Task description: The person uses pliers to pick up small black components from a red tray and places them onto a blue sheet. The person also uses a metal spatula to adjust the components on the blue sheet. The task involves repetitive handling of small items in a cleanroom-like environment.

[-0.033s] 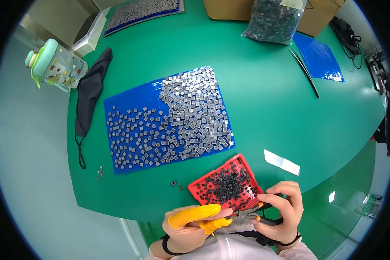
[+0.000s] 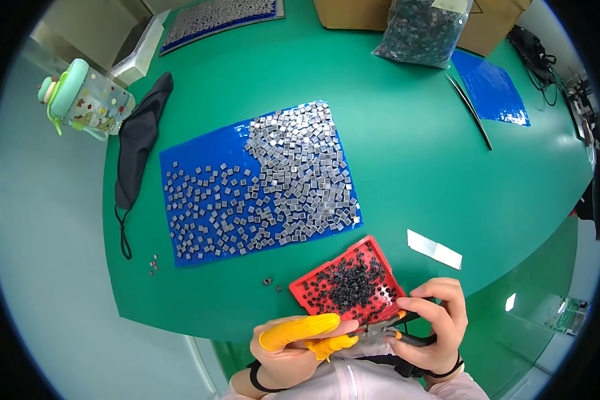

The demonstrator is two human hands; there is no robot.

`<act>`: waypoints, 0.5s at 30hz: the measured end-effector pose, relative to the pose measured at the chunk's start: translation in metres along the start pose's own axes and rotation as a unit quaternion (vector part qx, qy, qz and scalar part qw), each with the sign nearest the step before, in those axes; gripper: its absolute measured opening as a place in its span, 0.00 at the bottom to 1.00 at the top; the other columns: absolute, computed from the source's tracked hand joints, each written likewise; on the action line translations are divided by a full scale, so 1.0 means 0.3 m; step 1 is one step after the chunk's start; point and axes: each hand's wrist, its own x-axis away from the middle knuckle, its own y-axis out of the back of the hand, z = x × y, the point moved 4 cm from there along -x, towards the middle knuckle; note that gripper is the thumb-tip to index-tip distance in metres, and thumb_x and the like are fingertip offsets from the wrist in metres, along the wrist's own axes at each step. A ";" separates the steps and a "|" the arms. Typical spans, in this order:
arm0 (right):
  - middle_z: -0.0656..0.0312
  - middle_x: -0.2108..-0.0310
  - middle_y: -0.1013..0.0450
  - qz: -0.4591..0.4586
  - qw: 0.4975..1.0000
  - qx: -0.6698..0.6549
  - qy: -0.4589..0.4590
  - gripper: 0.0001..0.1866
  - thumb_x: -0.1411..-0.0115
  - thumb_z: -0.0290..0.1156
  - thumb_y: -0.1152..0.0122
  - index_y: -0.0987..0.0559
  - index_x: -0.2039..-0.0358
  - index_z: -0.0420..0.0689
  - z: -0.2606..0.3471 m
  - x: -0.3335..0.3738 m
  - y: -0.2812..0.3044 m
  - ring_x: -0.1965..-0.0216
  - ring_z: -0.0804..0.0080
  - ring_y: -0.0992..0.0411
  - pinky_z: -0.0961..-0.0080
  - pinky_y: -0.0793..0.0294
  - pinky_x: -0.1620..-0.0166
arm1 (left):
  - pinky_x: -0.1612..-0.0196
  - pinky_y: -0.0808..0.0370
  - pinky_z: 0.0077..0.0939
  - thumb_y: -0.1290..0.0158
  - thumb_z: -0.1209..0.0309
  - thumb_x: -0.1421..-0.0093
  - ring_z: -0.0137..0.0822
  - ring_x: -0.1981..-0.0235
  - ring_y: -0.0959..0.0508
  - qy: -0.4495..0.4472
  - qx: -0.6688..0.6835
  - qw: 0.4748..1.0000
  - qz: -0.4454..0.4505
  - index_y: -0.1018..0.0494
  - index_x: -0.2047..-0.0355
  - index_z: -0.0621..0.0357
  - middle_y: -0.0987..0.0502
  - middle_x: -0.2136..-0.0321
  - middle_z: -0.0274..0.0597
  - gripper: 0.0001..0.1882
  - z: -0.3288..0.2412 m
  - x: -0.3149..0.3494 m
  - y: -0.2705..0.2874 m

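Observation:
My right hand is closed around the handles of a pair of hand pliers, black with orange parts; their metal jaws point left. My left hand wears yellow finger cots, and its thumb and fingers pinch together right beside the jaws. What they hold is too small and covered to name. Just beyond both hands lies a tilted red tray with many small black parts heaped in its middle. The near edge of the tray is partly hidden by my fingers.
A blue sheet covered with small grey square pieces lies mid-table. Black tweezers, a white strip and another blue sheet are to the right. A bag of parts stands far back; a bottle and black pouch stay left.

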 end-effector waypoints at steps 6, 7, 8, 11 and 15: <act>0.58 0.64 0.33 0.016 0.999 -0.028 0.019 0.26 0.69 0.33 0.27 0.20 0.63 0.44 -0.013 -0.010 -0.007 0.62 0.63 0.32 0.70 0.31 0.62 | 0.52 0.23 0.49 0.50 0.91 0.44 0.57 0.56 0.22 0.010 0.091 0.996 -0.023 0.31 0.53 0.77 0.25 0.59 0.69 0.16 0.011 0.009 0.004; 0.59 0.64 0.33 0.015 0.999 -0.027 0.020 0.26 0.68 0.33 0.27 0.20 0.63 0.44 -0.014 -0.012 -0.007 0.62 0.64 0.32 0.70 0.31 0.62 | 0.52 0.23 0.49 0.51 0.90 0.43 0.57 0.56 0.22 0.014 0.095 0.995 -0.024 0.31 0.53 0.77 0.25 0.59 0.70 0.16 0.011 0.008 0.003; 0.59 0.64 0.33 0.015 0.999 -0.025 0.020 0.26 0.68 0.33 0.27 0.20 0.63 0.44 -0.015 -0.011 -0.006 0.62 0.64 0.32 0.70 0.31 0.62 | 0.52 0.23 0.49 0.51 0.90 0.43 0.57 0.56 0.22 0.017 0.098 0.995 -0.024 0.31 0.53 0.78 0.25 0.59 0.70 0.16 0.011 0.006 0.002; 0.60 0.62 0.31 0.021 0.998 -0.051 0.008 0.28 0.67 0.31 0.25 0.19 0.60 0.43 -0.017 -0.008 -0.007 0.62 0.65 0.32 0.71 0.33 0.59 | 0.51 0.23 0.49 0.52 0.90 0.42 0.58 0.56 0.22 0.017 0.075 0.997 -0.015 0.31 0.53 0.78 0.26 0.59 0.70 0.16 0.006 0.000 0.005; 0.60 0.62 0.31 0.021 0.998 -0.061 0.002 0.27 0.67 0.30 0.26 0.19 0.60 0.43 -0.018 -0.009 -0.011 0.62 0.65 0.32 0.71 0.33 0.60 | 0.52 0.23 0.49 0.51 0.90 0.43 0.57 0.56 0.22 0.025 0.088 0.996 -0.020 0.32 0.53 0.78 0.25 0.59 0.70 0.16 0.010 0.001 0.009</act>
